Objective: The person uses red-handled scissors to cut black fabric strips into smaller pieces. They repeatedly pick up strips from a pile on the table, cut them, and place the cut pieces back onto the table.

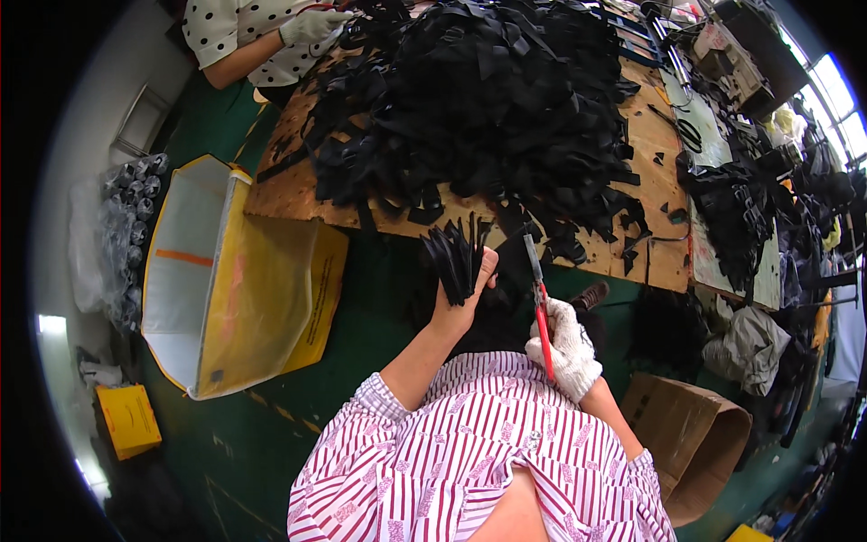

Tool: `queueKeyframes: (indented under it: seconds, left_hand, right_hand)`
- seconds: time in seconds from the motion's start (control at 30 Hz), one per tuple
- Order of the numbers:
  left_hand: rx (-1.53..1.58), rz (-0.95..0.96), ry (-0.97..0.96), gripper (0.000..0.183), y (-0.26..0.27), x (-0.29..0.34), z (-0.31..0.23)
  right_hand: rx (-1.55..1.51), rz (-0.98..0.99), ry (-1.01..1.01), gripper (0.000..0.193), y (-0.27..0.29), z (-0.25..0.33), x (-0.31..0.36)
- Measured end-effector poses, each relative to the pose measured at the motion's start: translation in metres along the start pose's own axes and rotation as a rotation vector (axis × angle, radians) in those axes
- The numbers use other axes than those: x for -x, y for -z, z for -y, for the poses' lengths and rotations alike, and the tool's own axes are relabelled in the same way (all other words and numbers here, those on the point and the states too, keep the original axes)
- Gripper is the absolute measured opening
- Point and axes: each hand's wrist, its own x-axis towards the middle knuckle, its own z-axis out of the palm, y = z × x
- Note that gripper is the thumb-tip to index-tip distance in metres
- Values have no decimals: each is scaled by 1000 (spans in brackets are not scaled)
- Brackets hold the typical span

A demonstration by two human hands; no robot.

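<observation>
My bare left hand (462, 312) is closed round a bundle of black fabric strips (454, 262), whose ends fan out above the fingers. To its right, my right hand (571, 345), in a white knitted glove, grips the red handles of what look like scissors (543, 316). Their long grey metal end points up and away, toward the table's near edge, apart from the bundle. Just beyond both hands, a large heap of loose black strips (479, 99) covers much of the wooden table (659, 104). Several strips hang over the near edge.
A yellow bin with a pale inside (194, 271) stands at the left. Across the table's far left is another person's gloved hand (312, 25). Black-handled scissors (686, 134) lie on the right side. An open cardboard box (691, 434) sits on the green floor at my right.
</observation>
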Motion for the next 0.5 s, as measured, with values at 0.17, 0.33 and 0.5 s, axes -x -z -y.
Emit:
queueKeyframes:
  seconds: [0.17,0.33,0.5]
  left_hand:
    - [-44,41,82,9,-5,6,-3]
    - [-485,75,-164,10,18,5,36]
    - [-1480,118,-854,31,26,3,46]
  right_hand:
    - [-2,-38,56,56,-4,-13,-5]
    - [-48,-83,78,48,-10,-25,-6]
    - [-299,-125,-141,41,-18,-5,-2]
